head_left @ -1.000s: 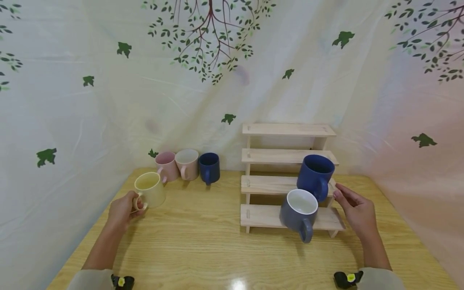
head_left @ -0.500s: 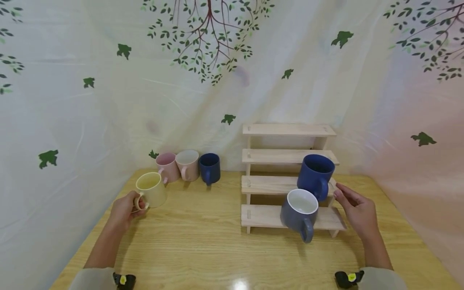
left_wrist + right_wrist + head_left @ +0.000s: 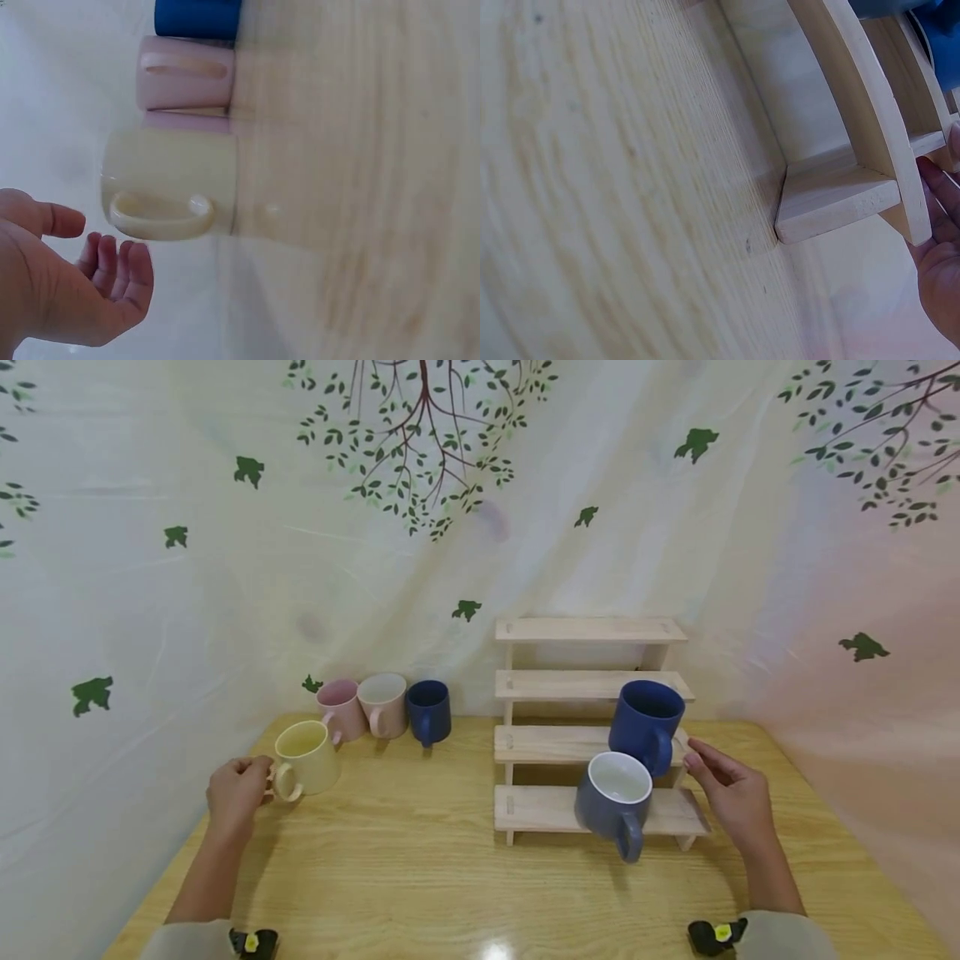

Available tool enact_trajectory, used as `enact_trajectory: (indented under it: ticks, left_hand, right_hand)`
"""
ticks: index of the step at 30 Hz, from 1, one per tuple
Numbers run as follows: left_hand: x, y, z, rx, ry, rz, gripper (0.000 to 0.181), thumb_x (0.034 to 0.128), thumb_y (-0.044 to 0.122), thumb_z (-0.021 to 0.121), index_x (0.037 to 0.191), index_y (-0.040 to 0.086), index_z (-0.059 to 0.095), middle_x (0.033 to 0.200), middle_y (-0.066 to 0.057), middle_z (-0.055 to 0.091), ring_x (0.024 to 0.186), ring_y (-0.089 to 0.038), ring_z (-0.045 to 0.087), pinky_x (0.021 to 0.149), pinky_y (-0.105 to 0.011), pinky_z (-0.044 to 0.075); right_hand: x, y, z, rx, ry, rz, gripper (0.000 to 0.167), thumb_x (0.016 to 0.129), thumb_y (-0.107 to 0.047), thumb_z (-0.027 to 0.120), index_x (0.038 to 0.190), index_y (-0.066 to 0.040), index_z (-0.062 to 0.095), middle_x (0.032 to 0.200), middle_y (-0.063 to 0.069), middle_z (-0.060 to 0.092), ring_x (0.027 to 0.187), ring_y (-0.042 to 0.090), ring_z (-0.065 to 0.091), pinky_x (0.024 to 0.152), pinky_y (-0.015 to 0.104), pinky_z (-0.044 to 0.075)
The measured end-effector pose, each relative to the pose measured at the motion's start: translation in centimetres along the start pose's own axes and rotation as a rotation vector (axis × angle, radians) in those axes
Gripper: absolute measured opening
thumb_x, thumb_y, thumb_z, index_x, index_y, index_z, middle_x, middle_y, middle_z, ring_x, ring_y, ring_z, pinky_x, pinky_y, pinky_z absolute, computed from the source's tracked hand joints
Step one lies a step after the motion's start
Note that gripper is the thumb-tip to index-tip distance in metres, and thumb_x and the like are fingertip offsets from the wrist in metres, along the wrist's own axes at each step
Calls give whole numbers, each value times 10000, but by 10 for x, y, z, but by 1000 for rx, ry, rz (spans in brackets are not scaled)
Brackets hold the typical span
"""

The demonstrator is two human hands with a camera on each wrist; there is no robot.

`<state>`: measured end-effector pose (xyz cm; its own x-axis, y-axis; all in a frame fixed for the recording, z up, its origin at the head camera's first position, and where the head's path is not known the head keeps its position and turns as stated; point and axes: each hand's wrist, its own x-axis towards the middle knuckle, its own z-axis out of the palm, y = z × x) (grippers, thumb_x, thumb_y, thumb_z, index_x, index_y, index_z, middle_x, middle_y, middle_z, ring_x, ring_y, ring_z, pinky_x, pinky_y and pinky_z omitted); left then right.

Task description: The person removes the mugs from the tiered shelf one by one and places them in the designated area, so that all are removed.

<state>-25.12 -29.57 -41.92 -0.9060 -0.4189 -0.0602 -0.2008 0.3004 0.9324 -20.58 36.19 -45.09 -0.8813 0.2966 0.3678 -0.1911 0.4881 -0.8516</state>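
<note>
Yellow mug [image 3: 311,762] stands on the tabletop [image 3: 420,885] near a pink mug [image 3: 348,714] | left grip [image 3: 238,789] loose, empty beside the yellow handle [image 3: 161,227] | right grip [image 3: 731,789] pinches the wooden rack [image 3: 551,743] | advisable: light touch, rack steady

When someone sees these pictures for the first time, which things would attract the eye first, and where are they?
Probably the bright blue mug and the grey-blue mug, on the two lowest tiers of the wooden stand at the right. Then the yellow mug, toward the left side of the table, in front of a row of three mugs.
</note>
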Motion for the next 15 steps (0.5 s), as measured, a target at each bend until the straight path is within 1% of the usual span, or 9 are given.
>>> enact_trajectory:
  ticks: [2,4,6,8,12,15]
  left_hand:
    - [-2,6,1,34,75,41,391,1035,321,509,1211,-20,583,1050,-69,582,761,-72,580,646,-225,568]
    - [-5,15,5,57,140,88,339,1021,296,533,1163,-2,611,1006,-61,588,760,-102,556,611,-213,522]
    - [-9,24,13,75,173,131,307,1008,275,546,1135,8,629,998,-60,587,788,-139,547,600,-215,484]
    - [-12,33,21,91,186,173,291,1000,258,556,1117,6,641,1006,-88,603,841,-175,541,597,-214,458]
    - [-19,46,39,87,159,240,278,994,226,553,1102,-15,640,1076,-169,625,973,-255,555,669,-224,445]
    - [-22,55,54,75,131,292,255,985,200,571,1085,-22,649,1091,-196,644,1017,-273,565,707,-231,438]
  right_hand:
    - [-1,-1,1,-13,-4,9,485,1016,-350,643,1402,-57,620,1110,-223,672,907,-136,644,771,63,513]
    - [-1,-2,2,-19,-3,13,489,1017,-361,639,1403,-61,622,1115,-205,678,906,-138,642,772,60,511]
    - [-2,-2,1,-21,-1,17,490,1017,-365,638,1402,-63,623,1120,-193,682,905,-135,644,774,60,510]
    - [-2,-2,1,-17,-2,22,495,1015,-366,641,1403,-60,621,1122,-191,686,904,-133,647,776,59,509]
    - [-1,-2,1,-24,-8,30,502,1015,-381,634,1407,-68,619,1136,-183,686,910,-135,643,781,56,505]
    - [0,-2,1,-37,-9,27,501,1020,-387,624,1412,-75,617,1176,-105,704,917,-136,637,786,57,505]
